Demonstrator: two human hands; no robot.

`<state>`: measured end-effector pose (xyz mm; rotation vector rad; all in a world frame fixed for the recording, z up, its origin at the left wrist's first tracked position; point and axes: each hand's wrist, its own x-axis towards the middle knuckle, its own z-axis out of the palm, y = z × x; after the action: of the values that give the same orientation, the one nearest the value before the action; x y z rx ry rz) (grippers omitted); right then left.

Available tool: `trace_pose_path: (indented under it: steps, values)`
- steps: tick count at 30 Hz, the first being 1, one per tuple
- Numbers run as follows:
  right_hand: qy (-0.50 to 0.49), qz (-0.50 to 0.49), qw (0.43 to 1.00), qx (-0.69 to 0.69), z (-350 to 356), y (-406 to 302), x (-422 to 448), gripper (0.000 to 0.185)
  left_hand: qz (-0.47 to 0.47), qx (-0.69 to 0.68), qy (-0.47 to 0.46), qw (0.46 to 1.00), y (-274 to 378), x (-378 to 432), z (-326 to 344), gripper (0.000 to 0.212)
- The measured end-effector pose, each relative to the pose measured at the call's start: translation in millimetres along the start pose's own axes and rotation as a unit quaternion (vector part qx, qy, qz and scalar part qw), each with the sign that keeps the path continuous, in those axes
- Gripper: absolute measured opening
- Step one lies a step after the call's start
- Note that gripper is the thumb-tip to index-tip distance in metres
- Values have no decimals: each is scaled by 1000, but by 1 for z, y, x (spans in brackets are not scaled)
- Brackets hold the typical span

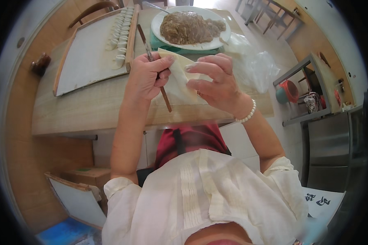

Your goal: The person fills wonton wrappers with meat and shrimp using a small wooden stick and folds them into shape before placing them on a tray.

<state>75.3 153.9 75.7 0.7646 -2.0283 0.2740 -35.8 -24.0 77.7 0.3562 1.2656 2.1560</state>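
My left hand (pixel 151 75) grips a thin brown stick (pixel 165 99) with a whitened upper part, and its thumb pinches the corner of a pale dough wrapper (pixel 179 72). At the wrapper's other side is my right hand (pixel 216 78), fingers curled against it; whether more than one sheet is there, I cannot tell. Beyond the hands, a white plate (pixel 155 26) holds a large mound of brown minced filling (pixel 187 29), with a metal utensil handle (pixel 155 6) at its upper left. Folded dumplings (pixel 120 52) stand in rows along the right side of a wood-framed tray (pixel 86 58).
A clear plastic bag (pixel 259 67) lies at the right of the wooden table (pixel 89 113). Green material is under the plate. A dark jar-like object (pixel 40 64) is by the table's left edge. Another framed board (pixel 76 196) leans below left, near a cardboard box (pixel 89 176).
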Motion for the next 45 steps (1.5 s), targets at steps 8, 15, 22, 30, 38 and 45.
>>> trace_pose_path:
  steps: [8, 15, 22, 30, 38, 45]
  values:
    - [2, 291, 897, 332, 16, 16, 0, 13, 101, 209, -6, 973, -1, -7, 13, 8]
    - [45, 549, 564, 615, 21, 16, 3, 10, 108, 120, 38, 986, -15, -11, 23, 9]
    - [-13, 580, 649, 492, 28, 20, 9, 15, 66, 59, 55, 995, -23, -12, 8, 17]
    - [125, 516, 555, 641, 62, -8, -16, 42, 92, -91, 101, 987, -37, 0, 0, 6]
    - [100, 474, 742, 464, 75, -5, -13, 9, 81, 25, 136, 987, -24, -13, 1, 9]
    - [62, 586, 503, 632, 80, 1, 20, 16, 78, 148, 91, 982, -24, -33, -8, 15]
